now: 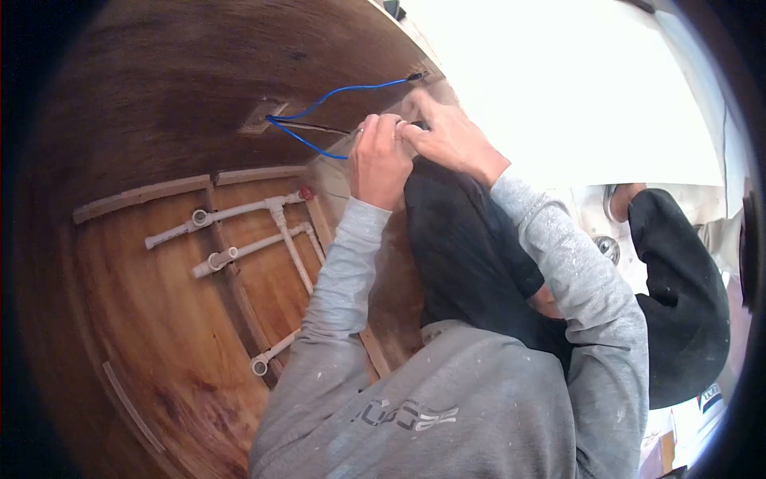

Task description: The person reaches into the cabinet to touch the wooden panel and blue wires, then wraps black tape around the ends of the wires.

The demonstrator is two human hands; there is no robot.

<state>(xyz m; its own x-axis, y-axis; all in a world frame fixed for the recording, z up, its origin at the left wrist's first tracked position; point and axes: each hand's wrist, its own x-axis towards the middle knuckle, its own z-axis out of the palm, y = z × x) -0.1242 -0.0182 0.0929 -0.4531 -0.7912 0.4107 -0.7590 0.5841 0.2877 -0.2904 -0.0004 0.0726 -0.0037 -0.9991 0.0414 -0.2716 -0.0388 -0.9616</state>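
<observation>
My left hand (381, 164) is raised beyond my bent knee, its fingers curled together; what they grip, if anything, is hidden. Touching it from the right is my right hand (455, 140), with thumb and fingers bent around something small and dark that I cannot make out. A blue cable (327, 96) loops out of a square hole (263, 117) in the dark wooden panel. One of its ends reaches a dark piece (416, 77) above my hands, and the lower strand passes behind my left hand.
White pipes (239, 211) with fittings run along the wooden panel (152, 319) at the left. A large white sheet (590, 88) fills the upper right. My black-trousered legs (471, 231) are bent in front of me. A round metal drain (608, 249) lies between them.
</observation>
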